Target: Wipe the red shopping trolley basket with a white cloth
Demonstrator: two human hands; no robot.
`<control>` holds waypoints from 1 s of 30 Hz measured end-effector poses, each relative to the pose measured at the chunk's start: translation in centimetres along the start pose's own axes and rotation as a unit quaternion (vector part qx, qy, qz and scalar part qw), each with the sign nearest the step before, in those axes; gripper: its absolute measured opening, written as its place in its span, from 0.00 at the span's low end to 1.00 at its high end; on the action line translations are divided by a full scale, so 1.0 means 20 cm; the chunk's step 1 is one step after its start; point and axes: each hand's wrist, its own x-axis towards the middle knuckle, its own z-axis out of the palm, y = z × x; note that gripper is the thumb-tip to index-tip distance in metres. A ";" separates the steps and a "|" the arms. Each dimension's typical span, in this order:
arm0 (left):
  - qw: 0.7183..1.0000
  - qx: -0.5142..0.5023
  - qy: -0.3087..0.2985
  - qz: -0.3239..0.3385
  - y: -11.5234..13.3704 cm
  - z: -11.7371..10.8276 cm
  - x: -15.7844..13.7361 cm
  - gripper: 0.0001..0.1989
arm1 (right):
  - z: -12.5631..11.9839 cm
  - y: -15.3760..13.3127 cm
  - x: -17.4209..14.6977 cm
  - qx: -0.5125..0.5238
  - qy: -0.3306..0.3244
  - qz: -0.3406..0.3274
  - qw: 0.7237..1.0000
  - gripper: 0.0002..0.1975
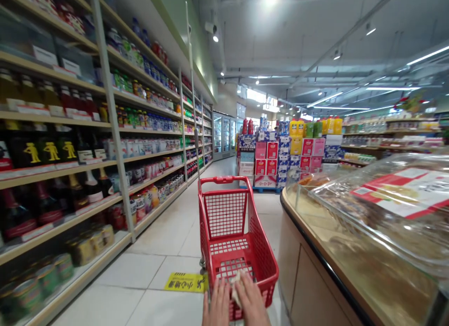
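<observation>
A red plastic shopping cart (pixel 264 256) stands in front of me, its handle (pixel 224 179) at the far end. Both my hands reach over its near end, at the bottom of the view. My left hand (pixel 218 303) has its fingers stretched forward, at the left of the near rim; whether it touches the rim I cannot tell. My right hand (pixel 250 301) is beside it, with a crumpled whitish cloth or tissue (pixel 235 292) under its fingers. No goods show in the basket. The hands hide part of the cart's near edge.
Shelves of bottles and cans (pixel 150 164) line the left side. A glass-sided counter (pixel 308 232) with plastic-covered food (pixel 386 195) stands close on the right. Stacked drink boxes (pixel 266 160) are ahead. A yellow floor sign (pixel 185 282) lies left of the cart.
</observation>
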 end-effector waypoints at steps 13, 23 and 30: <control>0.995 -0.095 -0.033 0.023 0.22 -0.08 0.26 0.19 | -0.24 0.11 0.11 0.069 -0.071 0.100 0.990 0.33; 0.995 -0.073 -0.013 0.065 -0.14 -0.25 0.18 0.25 | -0.26 0.04 0.12 0.116 -0.040 0.159 0.980 0.32; 0.983 -0.089 -0.074 0.140 0.06 -0.20 0.22 0.19 | -0.23 0.02 0.08 0.157 -0.045 0.138 0.977 0.31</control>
